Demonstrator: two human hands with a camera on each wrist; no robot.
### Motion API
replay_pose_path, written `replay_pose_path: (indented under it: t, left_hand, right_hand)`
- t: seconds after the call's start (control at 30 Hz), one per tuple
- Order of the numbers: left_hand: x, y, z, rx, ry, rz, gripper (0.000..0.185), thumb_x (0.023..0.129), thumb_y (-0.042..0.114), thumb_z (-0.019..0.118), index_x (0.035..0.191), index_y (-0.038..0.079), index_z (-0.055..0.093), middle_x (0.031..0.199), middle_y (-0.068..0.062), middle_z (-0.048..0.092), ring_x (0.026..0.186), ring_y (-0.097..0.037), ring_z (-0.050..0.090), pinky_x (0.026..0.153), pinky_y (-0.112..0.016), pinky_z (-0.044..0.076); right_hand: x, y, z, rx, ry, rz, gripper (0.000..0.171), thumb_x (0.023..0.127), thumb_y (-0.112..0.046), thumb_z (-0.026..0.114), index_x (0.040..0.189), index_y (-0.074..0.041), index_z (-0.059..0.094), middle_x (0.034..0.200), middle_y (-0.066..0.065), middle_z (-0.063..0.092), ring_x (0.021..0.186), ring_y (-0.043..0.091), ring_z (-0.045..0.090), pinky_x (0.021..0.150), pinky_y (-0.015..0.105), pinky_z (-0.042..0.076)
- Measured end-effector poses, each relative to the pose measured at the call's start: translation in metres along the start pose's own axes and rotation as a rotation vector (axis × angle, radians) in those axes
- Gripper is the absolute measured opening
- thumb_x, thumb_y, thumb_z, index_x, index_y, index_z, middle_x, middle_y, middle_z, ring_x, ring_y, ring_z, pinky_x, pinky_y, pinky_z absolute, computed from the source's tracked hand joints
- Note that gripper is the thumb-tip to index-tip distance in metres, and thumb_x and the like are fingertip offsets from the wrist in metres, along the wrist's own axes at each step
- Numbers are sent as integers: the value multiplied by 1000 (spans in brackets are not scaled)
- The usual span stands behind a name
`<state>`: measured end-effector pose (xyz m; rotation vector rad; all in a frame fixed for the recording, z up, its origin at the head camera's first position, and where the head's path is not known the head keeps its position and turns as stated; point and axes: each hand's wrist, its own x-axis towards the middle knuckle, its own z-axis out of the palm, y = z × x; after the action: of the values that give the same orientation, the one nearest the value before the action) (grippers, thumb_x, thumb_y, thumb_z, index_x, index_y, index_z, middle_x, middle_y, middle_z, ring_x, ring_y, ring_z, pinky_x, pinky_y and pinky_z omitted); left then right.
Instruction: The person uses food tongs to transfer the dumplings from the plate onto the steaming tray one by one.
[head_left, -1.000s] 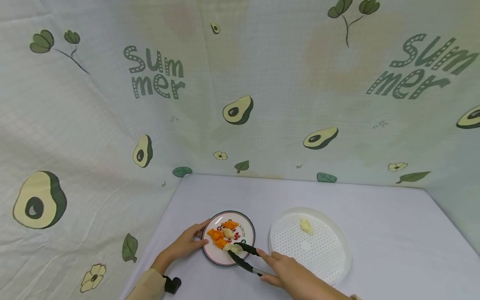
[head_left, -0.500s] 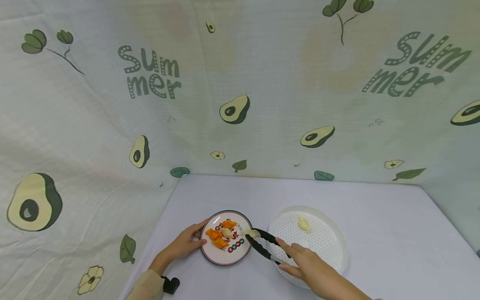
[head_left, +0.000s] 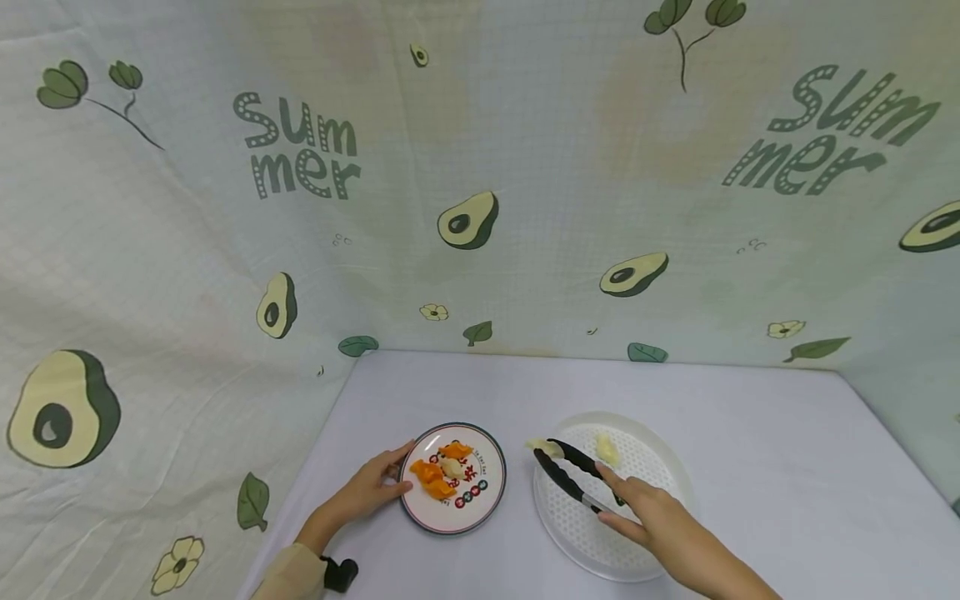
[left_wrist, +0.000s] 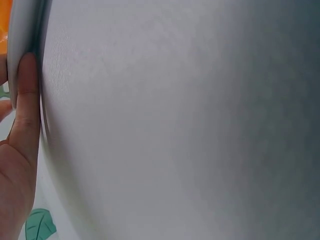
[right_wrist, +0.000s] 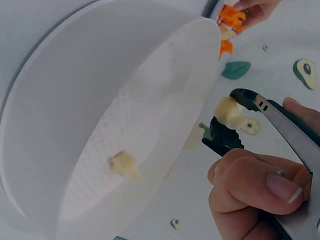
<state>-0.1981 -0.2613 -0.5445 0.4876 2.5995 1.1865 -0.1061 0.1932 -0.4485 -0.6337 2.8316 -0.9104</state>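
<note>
My left hand [head_left: 371, 485] holds the left edge of a round white plate [head_left: 489, 502] with a dark rim and red print. In the left wrist view, a finger [left_wrist: 28, 95] lies against the plate's outer side. Several orange dumplings [head_left: 432, 478] and a pale dumpling [head_left: 453, 468] lie on that plate. My right hand [head_left: 663, 525] grips black-tipped metal tongs [head_left: 561, 477]. Between their tips is a pale yellowish dumpling [right_wrist: 228, 111], raised by the left rim of a round white steamer tray [head_left: 592, 542]. Another pale dumpling [right_wrist: 124, 165] sits inside the tray.
Plate and tray stand side by side on a white table [head_left: 765, 467], with a narrow gap between them. Behind and to the left hangs a pale cloth [head_left: 540, 167] printed with avocados. A black strap piece [head_left: 341, 575] is at the left wrist.
The tongs have lifted the pale dumpling off the plate and carried it right, to the tray's left rim. My left hand keeps its hold on the plate.
</note>
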Motion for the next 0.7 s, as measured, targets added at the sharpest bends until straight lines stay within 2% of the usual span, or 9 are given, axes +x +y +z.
replay_pose_path:
  t: [0.13,0.23,0.43,0.7]
  left_hand:
    - [0,1,0,-2,3,-11,71,94,25,71,153,5,38,119,-8,57,95,-18,50,79,-26,45]
    - [0,1,0,-6,1,-16,71,94,24,71,154,5,37,117,-8,57,94,-18,50,78,-25,45]
    - [0,-1,1,-25,-14,-17,71,94,23,71,154,5,37,105,-2,56,92,-17,50,75,-25,44]
    - [0,-1,2,-32,-14,-21,71,94,25,71,154,7,37,108,-3,57,94,-18,50,77,-25,44]
  right_hand:
    - [-2,8,-3,-9,17,31,73,97,-48,60,149,0,43,126,23,60,119,45,56,91,57,47]
    - [-3,14,-3,-2,5,73,72,96,-46,62,148,0,44,126,26,60,120,49,53,92,60,45]
    - [-2,27,1,-45,-1,81,70,95,-38,66,145,6,44,117,27,62,112,47,59,88,58,48]
    - [2,38,6,-42,-23,117,71,94,-36,67,144,10,44,113,25,64,107,43,61,86,53,50]
